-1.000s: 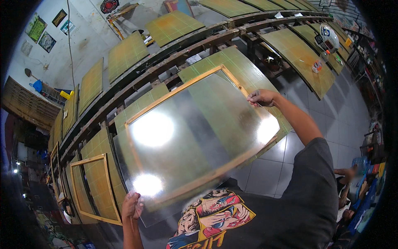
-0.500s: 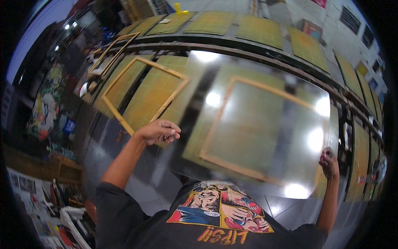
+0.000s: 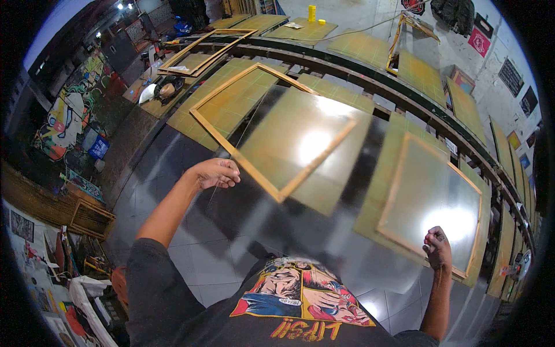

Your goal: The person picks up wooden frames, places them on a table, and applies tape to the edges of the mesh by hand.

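A large clear, glossy sheet (image 3: 315,144) stretches between my two hands, with bright lamp reflections on it. My left hand (image 3: 215,173) has its fingers curled at the sheet's left edge. My right hand (image 3: 437,247) is closed at the sheet's near right side, the fingertips pinched. Through the sheet shows part of a wooden frame (image 3: 225,144), just beyond my left hand. A second wooden frame (image 3: 399,168) lies on a yellow-green board (image 3: 373,199), beyond my right hand and also seen partly through the sheet.
Rows of yellow-green boards (image 3: 358,49) run along dark rails (image 3: 324,66). More wooden frames (image 3: 202,49) lie at the far left, and one leans (image 3: 396,43) near the wall. A yellow bottle (image 3: 312,13) stands at the back. Grey tiled floor (image 3: 167,179) lies nearer me.
The view has turned left. The clear sheet has shifted left across the boards and now overlaps the left wooden frame. Both hands stay closed at its edges.
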Tool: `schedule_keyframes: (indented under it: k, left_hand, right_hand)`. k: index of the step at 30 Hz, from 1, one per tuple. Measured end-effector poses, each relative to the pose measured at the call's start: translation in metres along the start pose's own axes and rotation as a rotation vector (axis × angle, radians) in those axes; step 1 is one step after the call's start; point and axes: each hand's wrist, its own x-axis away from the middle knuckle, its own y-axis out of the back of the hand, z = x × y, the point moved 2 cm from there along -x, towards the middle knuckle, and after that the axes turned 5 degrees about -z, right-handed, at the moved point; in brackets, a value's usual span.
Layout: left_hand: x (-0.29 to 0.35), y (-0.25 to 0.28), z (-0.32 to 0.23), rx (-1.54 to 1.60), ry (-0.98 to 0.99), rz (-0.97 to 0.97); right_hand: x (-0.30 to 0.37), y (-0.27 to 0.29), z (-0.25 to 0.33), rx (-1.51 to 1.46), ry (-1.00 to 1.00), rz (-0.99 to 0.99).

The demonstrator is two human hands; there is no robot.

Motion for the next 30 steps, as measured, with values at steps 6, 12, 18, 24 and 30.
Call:
schedule_keyframes:
  k: [6, 12, 18, 24, 30]
  left_hand:
    - [-0.024, 0.101, -0.016, 0.043, 0.016, 0.021]
    - [-0.078, 0.181, -0.048, -0.044, -0.032, 0.017]
    - [-0.126, 0.270, -0.115, -0.081, -0.030, -0.099]
    - [-0.207, 0.341, -0.154, -0.179, 0.020, -0.094]
    - [-0.304, 0.409, -0.177, -0.303, -0.060, 0.056]
  right_hand:
    - [-0.002, -0.095, -0.014, -0.005, -0.059, 0.008]
    - [-0.037, -0.172, -0.023, -0.014, -0.065, -0.022]
    - [-0.082, -0.262, -0.027, -0.146, -0.093, -0.017]
    - [-0.110, -0.337, -0.036, -0.178, -0.114, -0.045]
    - [-0.122, -0.414, -0.050, -0.186, -0.130, -0.258]
